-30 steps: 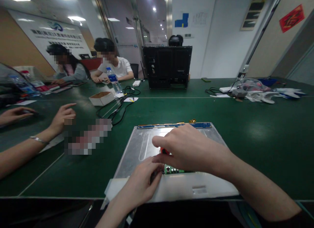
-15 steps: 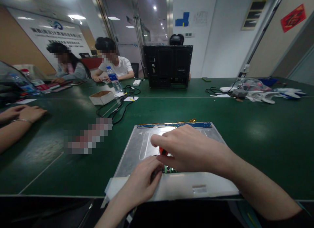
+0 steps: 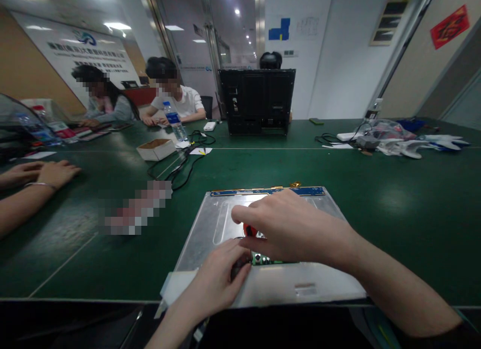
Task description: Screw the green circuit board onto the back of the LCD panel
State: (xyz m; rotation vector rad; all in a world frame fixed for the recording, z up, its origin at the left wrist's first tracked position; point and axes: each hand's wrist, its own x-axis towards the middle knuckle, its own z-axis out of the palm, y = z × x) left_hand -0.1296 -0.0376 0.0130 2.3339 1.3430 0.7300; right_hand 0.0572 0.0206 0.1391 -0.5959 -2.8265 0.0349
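Note:
A flat silver metal display panel (image 3: 199, 239) lies on the table in front of me, with a narrow blue circuit board along its far edge. My right hand (image 3: 296, 229) is closed over the panel's middle, gripping a screwdriver (image 3: 248, 230) by its red-and-black handle; the tip is hidden. Beneath that hand, part of a green circuit board (image 3: 259, 259) shows on the panel. My left hand (image 3: 220, 274) rests on the panel's near left part, its fingers curled beside the board, touching or almost touching the right hand. Whatever those fingers pinch is hidden.
Another person's hands (image 3: 52, 176) rest on the green table (image 3: 398, 224) at left. A small open box (image 3: 156, 149), cables and a water bottle (image 3: 175, 122) stand beyond. A black monitor back (image 3: 257, 101) stands ahead; gloves (image 3: 443, 142) and plastic bags lie far right. Two people sit at far left.
More of the red handle shows under my right hand, which has shifted very slightly. My left hand stays almost still. The other person's hands at left have slid a little rightward.

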